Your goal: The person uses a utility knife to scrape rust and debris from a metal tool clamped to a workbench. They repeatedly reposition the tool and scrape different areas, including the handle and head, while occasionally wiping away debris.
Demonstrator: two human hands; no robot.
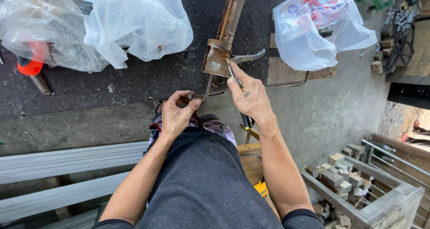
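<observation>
Midway, apparently: left hand (177,114) pinches the rod (207,86) at 6 o'clock of the rusty clamp (217,61); right hand (248,97) grips a screwdriver (245,119), tip on the clamp.

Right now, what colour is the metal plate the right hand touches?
Rusty brown with pale patches: the plate, seen from the head camera.

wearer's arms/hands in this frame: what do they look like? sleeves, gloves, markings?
Both arms are bare from the hands up to near the frame's bottom edge, where dark sleeve cuffs show. No gloves on the left hand or the right hand. The right hand has a small dark mark on its back, possibly a tattoo. No watch or wristband visible. The shirt is dark grey.
</observation>
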